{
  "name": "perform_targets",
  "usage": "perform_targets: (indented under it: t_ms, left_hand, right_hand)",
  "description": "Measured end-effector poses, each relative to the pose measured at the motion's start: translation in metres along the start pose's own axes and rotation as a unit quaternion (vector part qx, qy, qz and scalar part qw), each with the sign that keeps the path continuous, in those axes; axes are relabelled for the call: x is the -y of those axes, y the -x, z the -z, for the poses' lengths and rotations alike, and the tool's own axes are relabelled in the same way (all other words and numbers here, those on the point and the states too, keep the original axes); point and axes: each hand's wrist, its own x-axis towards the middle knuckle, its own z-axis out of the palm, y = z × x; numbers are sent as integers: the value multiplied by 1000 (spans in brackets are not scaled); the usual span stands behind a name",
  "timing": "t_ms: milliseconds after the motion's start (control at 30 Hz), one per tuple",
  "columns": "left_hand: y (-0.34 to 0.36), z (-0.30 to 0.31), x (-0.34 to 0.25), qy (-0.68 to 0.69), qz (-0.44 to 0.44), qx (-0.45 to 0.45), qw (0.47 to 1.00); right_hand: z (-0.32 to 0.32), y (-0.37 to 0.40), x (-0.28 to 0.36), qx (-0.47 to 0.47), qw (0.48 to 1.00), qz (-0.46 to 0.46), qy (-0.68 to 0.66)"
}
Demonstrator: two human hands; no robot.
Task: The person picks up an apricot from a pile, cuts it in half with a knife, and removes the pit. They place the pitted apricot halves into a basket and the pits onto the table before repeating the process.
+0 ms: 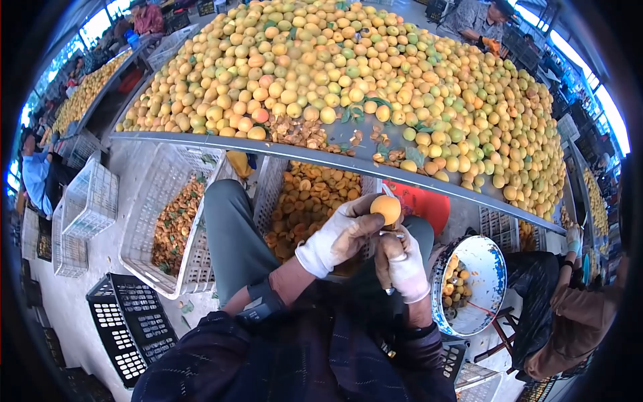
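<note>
In my left hand [340, 236], in a pale, stained glove, is a round orange-yellow fruit [386, 210], held up by the fingertips. My right hand [403, 265], gloved too, is closed just below the fruit around a small tool [390, 291], whose end shows under the fist; the rest of it is hidden by the fingers. Both hands are above my lap, near a white crate [269, 190] of halved fruit [305, 201] between my knees. Beyond them, a metal table [375, 163] bears a big heap of fruit [321, 67], with brown scraps [301, 132] near its edge.
A white crate [137, 231] with orange-brown scraps stands left of my knee, a black crate [134, 328] below it. At my right are a white bucket [485, 268] with fruit pieces and a seated person [576, 315]. Other people are behind the table and at far left.
</note>
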Motion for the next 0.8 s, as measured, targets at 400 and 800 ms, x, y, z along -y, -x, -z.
perform_targets:
  t_ms: [400, 800]
  left_hand:
    - [4, 23, -62, -411, 157, 66, 896]
    - [5, 20, -6, 72, 132, -8, 989]
  right_hand:
    - [24, -3, 33, 166, 950, -238, 119]
    - [-29, -32, 71, -168, 912, 327, -182]
